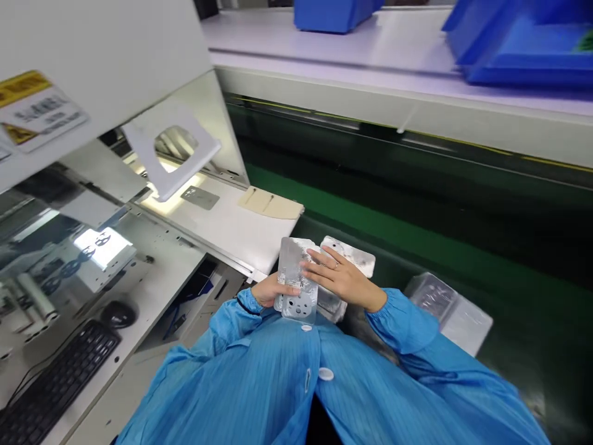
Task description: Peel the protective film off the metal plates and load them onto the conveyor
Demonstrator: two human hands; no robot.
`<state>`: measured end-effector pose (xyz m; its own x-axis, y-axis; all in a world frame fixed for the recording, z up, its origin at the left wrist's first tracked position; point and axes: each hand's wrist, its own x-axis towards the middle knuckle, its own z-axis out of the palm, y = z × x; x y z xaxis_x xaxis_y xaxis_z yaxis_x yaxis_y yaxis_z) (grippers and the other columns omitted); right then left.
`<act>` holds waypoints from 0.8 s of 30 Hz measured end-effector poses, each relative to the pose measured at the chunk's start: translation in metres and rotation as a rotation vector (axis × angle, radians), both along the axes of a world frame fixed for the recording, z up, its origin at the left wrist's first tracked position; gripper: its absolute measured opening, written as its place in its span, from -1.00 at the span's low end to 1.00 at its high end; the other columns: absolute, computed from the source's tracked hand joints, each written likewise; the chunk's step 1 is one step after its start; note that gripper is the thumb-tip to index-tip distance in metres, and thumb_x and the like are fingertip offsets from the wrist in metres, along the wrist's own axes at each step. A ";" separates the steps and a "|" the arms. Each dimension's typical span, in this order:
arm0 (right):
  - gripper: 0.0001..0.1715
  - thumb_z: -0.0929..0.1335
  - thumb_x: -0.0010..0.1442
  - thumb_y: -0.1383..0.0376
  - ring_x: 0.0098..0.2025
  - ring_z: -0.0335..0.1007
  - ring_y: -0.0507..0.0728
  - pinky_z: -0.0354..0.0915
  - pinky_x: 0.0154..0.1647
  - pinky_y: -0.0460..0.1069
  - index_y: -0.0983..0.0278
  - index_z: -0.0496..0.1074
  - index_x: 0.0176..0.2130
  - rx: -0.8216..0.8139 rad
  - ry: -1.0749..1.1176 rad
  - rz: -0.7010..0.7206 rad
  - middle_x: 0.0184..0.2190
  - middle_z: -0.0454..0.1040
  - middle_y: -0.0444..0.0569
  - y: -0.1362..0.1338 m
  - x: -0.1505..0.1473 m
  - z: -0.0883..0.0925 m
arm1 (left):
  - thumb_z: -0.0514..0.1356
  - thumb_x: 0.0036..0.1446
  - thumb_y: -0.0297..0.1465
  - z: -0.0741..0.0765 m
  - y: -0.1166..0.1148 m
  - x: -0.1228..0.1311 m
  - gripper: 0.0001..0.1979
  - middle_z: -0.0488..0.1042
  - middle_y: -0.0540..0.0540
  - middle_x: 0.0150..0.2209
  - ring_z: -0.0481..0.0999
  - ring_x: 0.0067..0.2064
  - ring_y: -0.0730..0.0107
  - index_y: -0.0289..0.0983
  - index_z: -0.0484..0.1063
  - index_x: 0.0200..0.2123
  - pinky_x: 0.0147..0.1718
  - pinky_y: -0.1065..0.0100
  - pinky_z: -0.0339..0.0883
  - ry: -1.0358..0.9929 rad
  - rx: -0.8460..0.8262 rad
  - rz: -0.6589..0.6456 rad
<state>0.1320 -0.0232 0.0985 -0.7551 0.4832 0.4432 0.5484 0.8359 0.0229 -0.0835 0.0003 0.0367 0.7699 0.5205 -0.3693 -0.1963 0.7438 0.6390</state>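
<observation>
My left hand [270,290] grips a silvery, phone-shaped plate [291,266] by its left edge, thumb on top. The plate has rounded corners, a glossy film-like surface and several dark round holes near its lower end. Across its upper right lies my right hand [340,278], fingers stretched and spread, the fingertips on the surface. Behind that hand is a similar plate [352,254]. More shiny plates or clear wrapping [330,304] show below the right hand, partly hidden by it.
Right of my forearm, clear plastic trays or packs [449,306] rest on the dark green conveyor belt [509,303]. At left, a machine's white platform [241,228] holds a grey plate [200,198] and a cream pad [271,204]. A keyboard [60,377] and mouse [118,314] lie nearer. Blue bins [523,49] stand above.
</observation>
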 end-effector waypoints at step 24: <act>-0.36 0.16 0.32 0.09 0.36 -0.22 0.37 -0.20 0.30 0.30 0.34 0.14 0.27 -0.525 -0.112 -0.485 0.33 -0.04 0.18 0.113 -0.180 -0.100 | 0.32 -0.04 -0.21 -0.037 -0.024 -0.166 -0.56 0.60 -0.34 -0.20 0.48 0.04 -0.18 -0.42 0.49 -0.16 0.03 -0.05 0.36 0.052 -0.169 0.703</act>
